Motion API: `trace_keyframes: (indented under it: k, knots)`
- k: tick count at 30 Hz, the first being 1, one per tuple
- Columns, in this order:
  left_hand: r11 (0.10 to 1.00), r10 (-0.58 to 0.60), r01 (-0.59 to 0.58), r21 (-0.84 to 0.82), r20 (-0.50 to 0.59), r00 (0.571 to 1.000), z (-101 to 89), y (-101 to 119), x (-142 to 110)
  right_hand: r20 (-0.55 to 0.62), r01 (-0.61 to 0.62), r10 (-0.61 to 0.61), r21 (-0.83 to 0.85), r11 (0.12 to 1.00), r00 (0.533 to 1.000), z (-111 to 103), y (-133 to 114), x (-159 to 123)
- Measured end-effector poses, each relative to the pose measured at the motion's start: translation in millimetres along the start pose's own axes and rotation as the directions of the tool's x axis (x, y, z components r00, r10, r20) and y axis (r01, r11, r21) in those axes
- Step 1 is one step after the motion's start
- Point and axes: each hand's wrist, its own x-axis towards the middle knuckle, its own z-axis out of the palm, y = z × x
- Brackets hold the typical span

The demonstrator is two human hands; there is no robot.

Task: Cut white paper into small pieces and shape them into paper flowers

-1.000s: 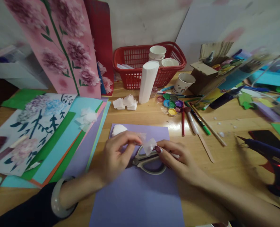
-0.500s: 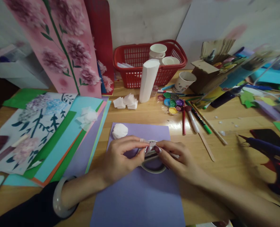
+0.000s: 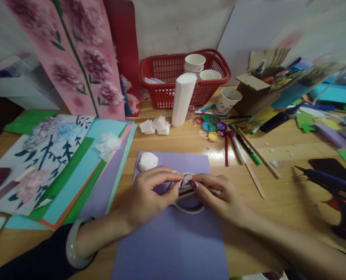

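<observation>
My left hand (image 3: 153, 188) and my right hand (image 3: 218, 192) meet above a purple sheet of paper (image 3: 169, 241). Between their fingertips they pinch a small crumpled piece of white tissue paper (image 3: 187, 178). Just under the fingers lies what looks like a pair of scissors (image 3: 190, 211), its pale looped handles showing and the rest covered by my hands. A round wad of white paper (image 3: 148, 161) rests on the sheet's upper left corner, beyond my left hand.
Folded white tissue pieces (image 3: 155, 125) and an upright white paper roll (image 3: 183, 101) stand behind. Further back is a red basket (image 3: 164, 93) with paper cups. Paint pots (image 3: 213, 126), brushes and a lit glue gun (image 3: 333, 186) lie right; coloured papers (image 3: 73, 186) lie left.
The fingertips have shifted very slightly around the small white tissue piece. Both hands stay in the same place, and everything else on the table is unmoved.
</observation>
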Motion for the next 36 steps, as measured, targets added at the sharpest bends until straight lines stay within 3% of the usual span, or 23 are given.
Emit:
trace_keyframes:
  k: [8,14,20,24,29,36]
  knots:
    - [0.990,-0.123,0.122,-0.073,-0.009,0.992,0.4,0.2,0.7,-0.002,-0.021,0.021,-0.003,1.000,1.000,-1.0,-3.1,0.0]
    - [0.994,-0.071,0.072,-0.080,0.017,0.997,3.3,1.0,-2.4,0.006,-0.080,0.080,0.038,0.996,0.997,1.2,3.7,-1.4]
    - [0.927,-0.305,0.302,-0.222,0.021,0.952,4.2,4.3,-1.6,0.001,-0.092,0.092,0.048,0.995,0.996,0.8,3.2,-2.3]
    - [0.878,-0.390,0.381,-0.290,0.029,0.920,4.1,5.5,1.1,-0.005,-0.094,0.094,0.041,0.995,0.996,0.5,0.9,-2.4]
    - [0.864,-0.392,0.354,-0.357,-0.037,0.919,2.9,4.9,3.4,-0.017,-0.098,0.099,0.045,0.994,0.995,-0.3,-0.1,-1.7]
    - [0.889,-0.348,0.315,-0.333,-0.043,0.936,0.7,3.0,3.9,-0.029,-0.153,0.154,0.042,0.987,0.988,-0.7,-3.0,-0.5]
